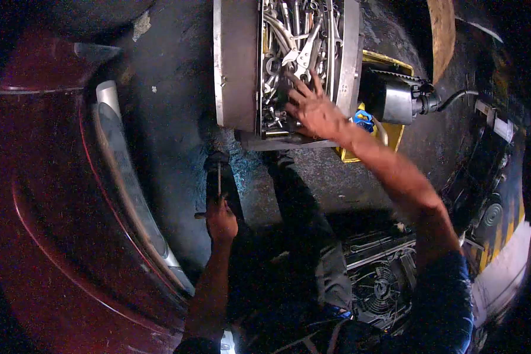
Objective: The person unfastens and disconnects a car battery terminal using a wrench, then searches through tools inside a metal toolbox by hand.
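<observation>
A metal toolbox (239, 65) is at the top centre, its tray full of wrenches and other metal tools. Among them lie locking pliers (304, 58) with a pale metal body. My right hand (317, 112) is over the near right part of the tray, fingers spread, with nothing seen in it. Lower left, above my leg, my left hand (222, 223) is closed around a thin rod-like tool (219, 180) that points away from me. A short piece sticks out at the left of that hand; what it is cannot be made out.
A dark red car body (59, 236) with a pale trim strip (121, 147) fills the left. Right of the toolbox are a yellow tray (395, 138), a blue item (364, 120) and a black-and-silver cylindrical part (398, 100). A fan unit (382, 288) lies at the lower right.
</observation>
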A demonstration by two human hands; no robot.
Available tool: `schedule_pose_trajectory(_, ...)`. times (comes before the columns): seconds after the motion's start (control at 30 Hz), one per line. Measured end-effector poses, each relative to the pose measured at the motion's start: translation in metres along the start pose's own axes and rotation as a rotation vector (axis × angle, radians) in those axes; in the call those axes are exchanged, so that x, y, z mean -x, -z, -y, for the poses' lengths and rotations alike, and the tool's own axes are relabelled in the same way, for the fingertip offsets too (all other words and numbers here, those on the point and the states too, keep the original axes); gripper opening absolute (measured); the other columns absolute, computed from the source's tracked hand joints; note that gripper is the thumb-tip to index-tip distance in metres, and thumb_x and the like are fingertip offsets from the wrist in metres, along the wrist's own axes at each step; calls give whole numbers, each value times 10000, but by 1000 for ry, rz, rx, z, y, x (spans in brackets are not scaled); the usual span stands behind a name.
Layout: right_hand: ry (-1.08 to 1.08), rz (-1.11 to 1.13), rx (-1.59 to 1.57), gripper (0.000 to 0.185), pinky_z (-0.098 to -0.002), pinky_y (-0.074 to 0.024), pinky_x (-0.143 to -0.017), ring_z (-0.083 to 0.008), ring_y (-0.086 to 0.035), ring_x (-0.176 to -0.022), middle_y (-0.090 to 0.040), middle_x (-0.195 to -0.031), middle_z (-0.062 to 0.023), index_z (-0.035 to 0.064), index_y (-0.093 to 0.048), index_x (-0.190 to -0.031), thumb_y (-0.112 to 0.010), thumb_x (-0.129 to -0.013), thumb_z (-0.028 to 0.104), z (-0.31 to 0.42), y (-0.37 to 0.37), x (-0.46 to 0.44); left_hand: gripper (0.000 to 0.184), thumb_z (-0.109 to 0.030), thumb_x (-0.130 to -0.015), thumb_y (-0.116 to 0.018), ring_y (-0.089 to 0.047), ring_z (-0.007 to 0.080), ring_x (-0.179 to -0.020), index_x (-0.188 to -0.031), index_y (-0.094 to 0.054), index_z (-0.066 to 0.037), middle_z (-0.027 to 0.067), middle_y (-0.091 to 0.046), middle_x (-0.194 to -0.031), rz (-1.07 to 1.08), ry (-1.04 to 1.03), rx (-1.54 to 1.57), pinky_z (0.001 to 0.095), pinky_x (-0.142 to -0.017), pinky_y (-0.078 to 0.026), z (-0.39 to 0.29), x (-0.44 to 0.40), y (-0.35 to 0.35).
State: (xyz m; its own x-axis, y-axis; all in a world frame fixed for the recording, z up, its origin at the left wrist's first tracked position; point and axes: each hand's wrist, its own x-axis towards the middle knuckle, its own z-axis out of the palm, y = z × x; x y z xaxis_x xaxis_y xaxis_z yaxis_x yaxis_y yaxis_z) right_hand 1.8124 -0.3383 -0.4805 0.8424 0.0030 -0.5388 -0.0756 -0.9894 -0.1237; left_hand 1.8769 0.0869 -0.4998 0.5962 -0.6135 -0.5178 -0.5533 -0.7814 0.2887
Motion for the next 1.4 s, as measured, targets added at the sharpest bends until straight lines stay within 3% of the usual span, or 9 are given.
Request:
schedule_pose_trajectory(0.2, -313, -320, -784, 396, -498, -469, -1044, -432, -563, -1201, -573, -1268, -240, 42, -600, -1235, -679, -916, 265, 128, -32, 78, 312, -184, -1006, -512, -603, 430, -1079, -1275, -587, -45, 225, -623, -1199, 98, 139, -52, 498, -965, -455, -11, 6, 9)
schedule_pose_trajectory(0.43, -753, 202, -2074, 601, -400, -434, -1053, -348, -570, -1246, -599, -1348, -204, 18, -510, -1402, -621, -979, 430, 203, -1, 106, 397, -230, -1039, -444, -594, 450, -1106, -1301, -547, 50, 292, -609, -1216, 19, -41, 423, 487, -970, -442, -108, 19, 33)
schedule_pose_trajectory(0.5, -683, -112, -2005, 534, -364, -428, -1047, -275, -577, -1216, -628, -1306, -144, 58, -537, -1392, -577, -1007, 426, 251, -54, 117, 389, -238, -1044, -440, -609, 443, -1068, -1252, -581, 59, 299, -622, -1174, -27, -289, 381, 491, -921, -462, -149, 29, 52)
schedule_pose_trajectory(0.6, -890, -130, -2548, 445, -340, -404, -1064, -235, -557, -1220, -623, -1307, -134, 106, -594, -1360, -555, -1022, 393, 250, -65, 133, 362, -260, -1042, -473, -633, 430, -1015, -1183, -630, 35, 271, -656, -1082, 344, 128, 504, 479, -857, -495, -196, 11, 82)
schedule_pose_trajectory(0.73, -1052, -372, -2116, 427, -299, -447, -963, -172, -587, -1099, -655, -1202, -70, 44, -621, -1283, -588, -1007, 369, 254, -93, 174, 332, -301, -1034, -505, -648, 430, -977, -1111, -662, -18, 244, -682, -1000, 305, -131, 408, 475, -822, -508, -210, -18, 81)
schedule_pose_trajectory(0.9, -1308, -435, -2676, 308, -254, -456, -800, -123, -584, -862, -665, -940, -17, 46, -669, -1121, -623, -985, 319, 247, -94, 186, 542, -470, -1010, -501, -599, 477, -1127, -1286, -597, -13, 281, -653, -1180, 143, -37, 438, 498, -1015, -442, -269, -143, 96)
schedule_pose_trajectory(1.07, -1364, -356, -2417, 201, -233, -427, -715, -81, -535, -754, -585, -802, 26, 103, -660, -1012, -629, -979, 299, 259, -120, 187, 1103, -525, -845, -730, -328, 490, -1413, -1528, -138, 107, 392, -270, -1525, 6, -45, 476, 466, -1182, -288, -301, -236, 41)
schedule_pose_trajectory(1.2, -1461, -219, -2436, 216, -231, -366, -603, -64, -477, -685, -535, -763, 45, 144, -636, -922, -690, -937, 352, 251, -102, 182, 1309, -445, -729, -850, -320, 489, -1413, -1570, 46, 5, 370, -303, -1521, -159, 22, 523, 503, -1208, -206, -315, -253, -1)
schedule_pose_trajectory(1.4, -1424, -270, -2597, 195, -232, -373, -600, -64, -471, -660, -532, -769, 54, 131, -630, -942, -706, -933, 311, 242, -100, 187, 1261, -550, -694, -842, -355, 500, -1377, -1551, -134, 46, 384, -344, -1480, -100, 74, 588, 530, -1184, -240, -310, -260, 6)
